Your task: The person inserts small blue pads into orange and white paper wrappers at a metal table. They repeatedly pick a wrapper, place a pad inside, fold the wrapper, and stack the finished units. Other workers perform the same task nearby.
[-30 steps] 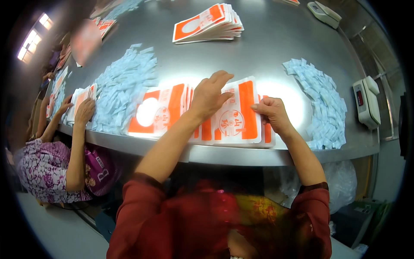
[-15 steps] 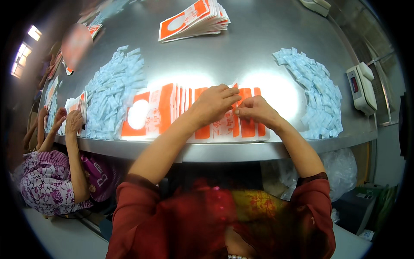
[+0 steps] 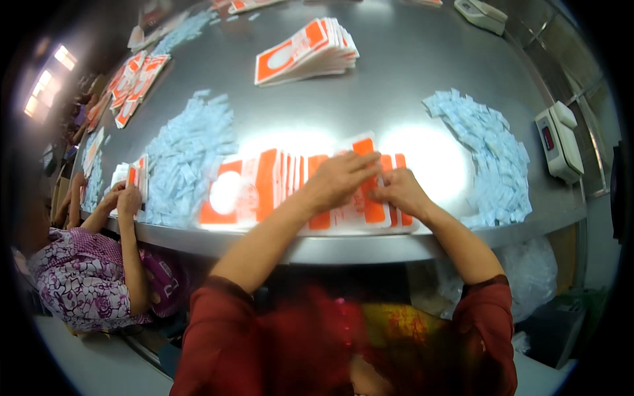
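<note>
A row of flat orange-and-white packaging bags point(image 3: 267, 185) lies overlapped along the near table edge, its left end showing a white oval. My left hand point(image 3: 340, 177) reaches over the right part of the row, fingers stretched across one bag point(image 3: 363, 146) whose top sticks up above the others. Its thumb is hidden. Close beside it on the right, my right hand point(image 3: 404, 191) is closed, thumb and fingers pinching that bag's right side. Heaps of small pale-blue sachets lie on both sides: a left heap point(image 3: 181, 158) and a right heap point(image 3: 489, 158).
A fanned stack of bags point(image 3: 304, 53) stands farther back on the metal table point(image 3: 389, 56). White scales point(image 3: 558, 142) sit at the right edge. At left, a co-worker's hands point(image 3: 125, 198) handle similar bags, near a loose pile of bags point(image 3: 139, 82).
The whole view has shifted, so the table sits lower and farther right. The bag under my hands now sticks up higher, and my left fingers are more stretched out.
</note>
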### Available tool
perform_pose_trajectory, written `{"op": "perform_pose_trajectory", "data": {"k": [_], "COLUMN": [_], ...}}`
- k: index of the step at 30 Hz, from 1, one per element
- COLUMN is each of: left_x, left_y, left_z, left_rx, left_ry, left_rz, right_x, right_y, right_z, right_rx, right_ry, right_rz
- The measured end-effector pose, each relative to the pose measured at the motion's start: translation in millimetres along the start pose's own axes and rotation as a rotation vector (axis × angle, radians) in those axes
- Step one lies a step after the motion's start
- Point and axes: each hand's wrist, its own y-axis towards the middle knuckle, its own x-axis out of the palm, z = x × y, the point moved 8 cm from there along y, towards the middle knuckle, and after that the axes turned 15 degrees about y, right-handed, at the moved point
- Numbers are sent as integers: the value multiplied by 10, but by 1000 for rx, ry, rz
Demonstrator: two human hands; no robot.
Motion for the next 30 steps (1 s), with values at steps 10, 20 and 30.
{"op": "perform_pose_trajectory", "data": {"k": [10,20,30], "left_x": [29,326,186], "left_y": [-102,-264,-215], "left_z": [-5,-48,-191], "left_rx": [37,25,-235], "left_ry": [96,96,-195], "left_rz": [44,-56,-31], "right_x": [147,92,50], "right_y": [-34,2,73], "right_z": [-147,95,143], "right_rx": [-78,-10,-72], "right_ry": [176,133,327], "right_rz": [-74,-107,-33]}}
